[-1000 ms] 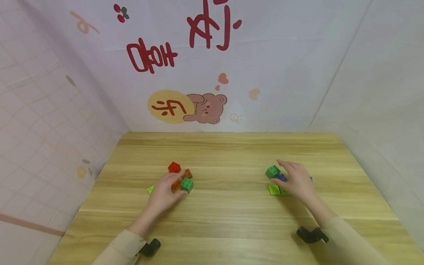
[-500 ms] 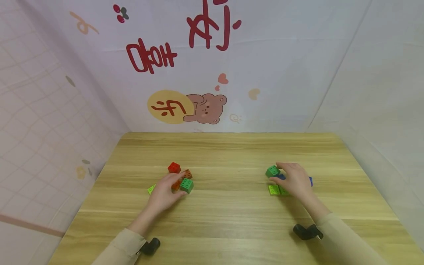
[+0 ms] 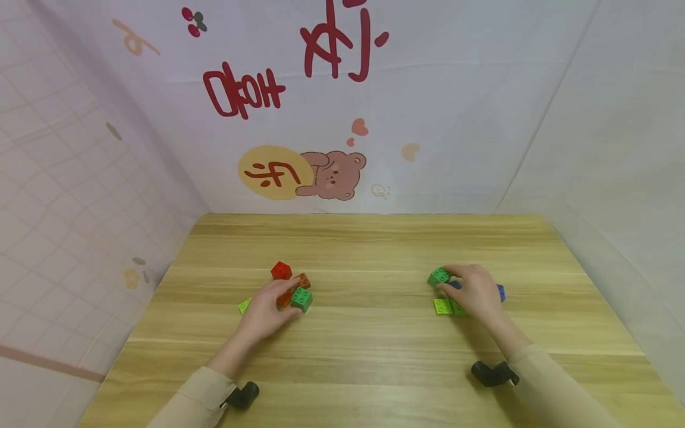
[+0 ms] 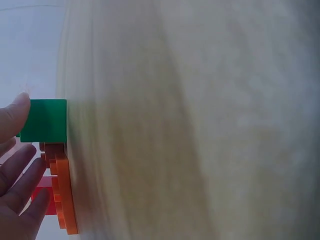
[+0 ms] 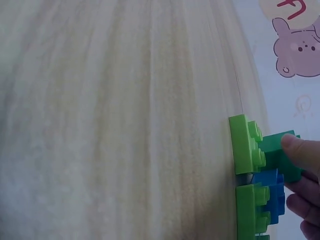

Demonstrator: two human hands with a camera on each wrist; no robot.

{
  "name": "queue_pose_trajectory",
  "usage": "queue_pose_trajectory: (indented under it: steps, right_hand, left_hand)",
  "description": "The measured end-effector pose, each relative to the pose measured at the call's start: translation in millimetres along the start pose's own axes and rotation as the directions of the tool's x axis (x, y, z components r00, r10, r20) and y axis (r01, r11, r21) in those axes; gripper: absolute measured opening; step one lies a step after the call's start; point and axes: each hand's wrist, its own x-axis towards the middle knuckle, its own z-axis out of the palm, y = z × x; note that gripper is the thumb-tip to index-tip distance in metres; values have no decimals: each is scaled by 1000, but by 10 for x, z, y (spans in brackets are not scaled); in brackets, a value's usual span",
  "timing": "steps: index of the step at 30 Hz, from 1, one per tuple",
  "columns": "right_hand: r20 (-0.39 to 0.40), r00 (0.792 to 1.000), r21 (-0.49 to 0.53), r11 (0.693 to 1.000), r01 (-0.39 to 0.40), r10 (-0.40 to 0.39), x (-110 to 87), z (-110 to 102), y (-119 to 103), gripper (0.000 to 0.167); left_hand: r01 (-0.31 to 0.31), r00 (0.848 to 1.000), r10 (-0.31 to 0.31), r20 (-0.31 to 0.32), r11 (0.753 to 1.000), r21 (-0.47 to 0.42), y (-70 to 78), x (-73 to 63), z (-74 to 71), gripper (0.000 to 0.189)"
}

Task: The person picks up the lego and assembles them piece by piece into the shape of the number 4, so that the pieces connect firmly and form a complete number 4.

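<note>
My right hand (image 3: 476, 291) pinches a dark green toy brick (image 3: 438, 276) between thumb and fingers; the right wrist view shows the thumb over this green brick (image 5: 276, 150). Below and beside it are a lime brick (image 3: 442, 306), a green brick (image 3: 458, 307) and a blue brick (image 3: 455, 285). Another blue brick (image 3: 500, 293) is partly hidden behind the hand. My left hand (image 3: 263, 312) hovers with spread fingers over the left group, its thumb beside a green brick (image 3: 302, 299). Near its fingers lie an orange brick (image 3: 285, 298), a brown brick (image 3: 303, 280) and a red brick (image 3: 280, 270).
A lime brick (image 3: 244, 305) shows past the left hand's outer side. Both groups lie on a wooden table (image 3: 369, 356), with bare wood between them. A printed white cloth (image 3: 455, 119) stands behind the table's far edge. Black wrist mounts (image 3: 243, 396) stick out from both sleeves.
My right hand has moved slightly left, and its fingers have closed in on the dark green brick, which has shifted a little. The left hand has stayed in place.
</note>
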Motion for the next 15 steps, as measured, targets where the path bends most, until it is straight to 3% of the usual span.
queue_pose_trajectory:
  steps: [7, 15]
  right_hand:
    - [-14, 1000, 56, 998, 17, -17, -19, 18, -12, 43]
    - [-19, 998, 155, 986, 56, -54, -46, 69, -149, 43]
  left_hand:
    - [-21, 1000, 21, 9, 999, -43, -38, 18, 1, 65]
    - [2, 999, 0, 37, 998, -55, -44, 37, -3, 63]
